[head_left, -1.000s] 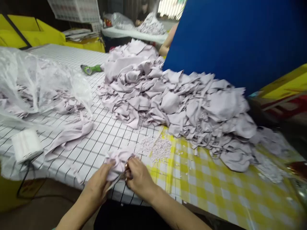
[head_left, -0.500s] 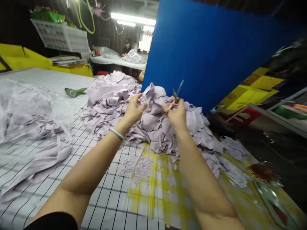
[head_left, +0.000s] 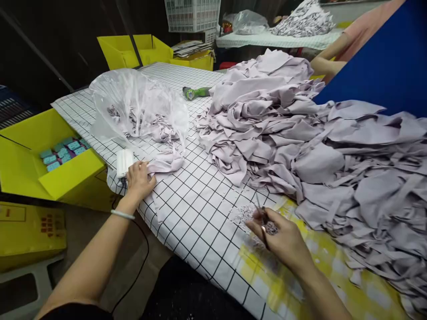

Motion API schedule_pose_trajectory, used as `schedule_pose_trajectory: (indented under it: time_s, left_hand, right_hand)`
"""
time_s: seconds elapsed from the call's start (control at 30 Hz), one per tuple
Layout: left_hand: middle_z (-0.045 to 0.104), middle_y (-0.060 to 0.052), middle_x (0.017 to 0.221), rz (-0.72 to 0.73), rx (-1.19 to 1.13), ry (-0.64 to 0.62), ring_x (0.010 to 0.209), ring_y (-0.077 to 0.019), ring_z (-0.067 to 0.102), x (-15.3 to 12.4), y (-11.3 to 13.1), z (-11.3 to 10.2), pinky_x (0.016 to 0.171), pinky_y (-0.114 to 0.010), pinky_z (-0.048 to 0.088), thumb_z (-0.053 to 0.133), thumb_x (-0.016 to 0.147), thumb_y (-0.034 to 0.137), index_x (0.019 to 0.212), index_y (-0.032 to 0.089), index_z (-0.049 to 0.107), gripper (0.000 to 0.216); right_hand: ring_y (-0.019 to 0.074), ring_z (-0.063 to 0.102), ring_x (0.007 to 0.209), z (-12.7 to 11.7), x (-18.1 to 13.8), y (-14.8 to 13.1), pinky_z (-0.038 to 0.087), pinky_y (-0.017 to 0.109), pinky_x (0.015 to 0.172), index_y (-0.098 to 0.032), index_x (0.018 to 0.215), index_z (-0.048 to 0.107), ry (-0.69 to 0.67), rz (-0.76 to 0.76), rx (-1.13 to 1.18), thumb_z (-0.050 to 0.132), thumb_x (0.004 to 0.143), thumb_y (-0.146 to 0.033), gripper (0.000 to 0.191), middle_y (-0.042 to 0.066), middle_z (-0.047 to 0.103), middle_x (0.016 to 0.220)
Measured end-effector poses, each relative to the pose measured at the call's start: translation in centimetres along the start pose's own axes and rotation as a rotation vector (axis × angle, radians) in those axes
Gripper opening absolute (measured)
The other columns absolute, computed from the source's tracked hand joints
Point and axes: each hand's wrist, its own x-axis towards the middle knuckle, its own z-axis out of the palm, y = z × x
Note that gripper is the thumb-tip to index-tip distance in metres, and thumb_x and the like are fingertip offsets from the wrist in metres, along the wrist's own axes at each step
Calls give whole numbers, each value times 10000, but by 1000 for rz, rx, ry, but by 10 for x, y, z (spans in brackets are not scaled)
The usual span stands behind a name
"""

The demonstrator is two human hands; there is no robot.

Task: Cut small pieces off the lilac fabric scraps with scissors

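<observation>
Right hand (head_left: 283,238) closed round small scissors (head_left: 262,220), blades partly hidden by fingers, blurred. Left hand (head_left: 138,180) flat, fingers loosely spread on lilac fabric piece (head_left: 165,164) at table edge, just beside white roll (head_left: 124,162). Fabric heap (head_left: 300,146) cut off at right. Plastic bag (head_left: 133,104) veils more pieces. Grid-print tablecloth (head_left: 196,200); yellow check cloth (head_left: 333,271) at right. Yellow box (head_left: 40,164) left; blue panel (head_left: 390,66) behind.

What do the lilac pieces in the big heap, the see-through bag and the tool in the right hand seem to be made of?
Lilac pieces: soft matte cloth, probably knit; they fold and crumple limply. See-through bag: thin glossy plastic film; it is translucent and creased, with cloth showing through it. Tool in the right hand: small scissors, seemingly metal; thin, shiny blades, though blurred.
</observation>
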Motion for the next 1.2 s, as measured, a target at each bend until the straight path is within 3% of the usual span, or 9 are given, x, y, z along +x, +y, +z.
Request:
schedule_pose_trajectory:
  time_s: [0.07, 0.2, 0.33, 0.5, 0.6, 0.87, 0.97, 1.1, 1.2]
  left_hand:
    - [610, -172, 1061, 35, -7, -91, 1137, -391, 519, 9, 1, -5, 1023, -620, 390, 573, 775, 137, 925, 156, 624, 160]
    - [678, -83, 963, 184, -129, -293, 902, -221, 625, -18, 47, 1, 856, -371, 532, 463, 918, 180, 983, 179, 656, 204]
    - [706, -68, 969, 475, -248, -601, 863, -202, 644, -51, 81, 2, 784, -333, 545, 564, 930, 306, 1015, 188, 678, 185]
    - [622, -164, 1188, 491, -49, -396, 1095, -284, 577, -4, 74, 12, 943, -456, 497, 480, 886, 92, 1089, 141, 662, 277]
    - [553, -162, 1338, 598, -17, -458, 1267, -342, 464, 30, 78, 36, 1076, -536, 386, 565, 808, 79, 1206, 159, 637, 413]
    - [645, -101, 949, 746, -73, -635, 934, -269, 562, 55, 124, 98, 886, -399, 466, 622, 675, 62, 863, 159, 637, 213]
    - [594, -75, 813, 681, -141, -569, 794, -225, 537, 46, 138, 85, 783, -363, 466, 575, 707, 55, 754, 174, 543, 132]
    - [513, -4, 703, 566, -254, -460, 642, -153, 459, 6, 144, 39, 604, -287, 403, 506, 801, 109, 763, 205, 454, 115]
    - [449, 41, 629, 397, -481, -558, 562, -106, 414, -24, 139, 5, 514, -238, 337, 534, 840, 182, 729, 207, 437, 150]
  right_hand:
    - [229, 646, 741, 17, 10, -21, 498, 344, 707, -240, 791, 643, -45, -45, 51, 736, 760, -589, 363, 40, 692, 776]
    - [235, 651, 957, 59, 18, -49, 523, 397, 878, -251, 994, 597, -56, -38, 352, 768, 770, -501, 376, 72, 700, 1089]
    - [206, 653, 984, 94, 15, -50, 553, 397, 896, -255, 1063, 533, -87, 67, 585, 767, 774, -449, 420, 75, 656, 1165]
    - [197, 657, 880, 102, 4, -42, 562, 413, 884, -243, 1002, 525, -132, 151, 523, 784, 744, -456, 423, 62, 659, 1080]
    - [203, 654, 894, 102, 1, -43, 551, 421, 891, -242, 994, 518, -91, 149, 512, 773, 749, -457, 413, 67, 656, 1098]
    - [200, 626, 871, 108, 19, -39, 531, 401, 870, -237, 984, 509, 169, 166, 546, 753, 745, -437, 395, 59, 665, 1009]
    - [196, 622, 868, 111, 30, -41, 526, 390, 875, -234, 984, 512, 214, 171, 584, 763, 727, -423, 406, 54, 659, 1002]
    - [182, 614, 887, 119, 46, -54, 528, 342, 854, -230, 968, 526, 245, 144, 674, 729, 716, -362, 350, 34, 640, 989]
    - [158, 593, 783, 119, 51, -63, 529, 308, 774, -225, 892, 528, 227, 117, 759, 693, 702, -355, 283, 0, 612, 862]
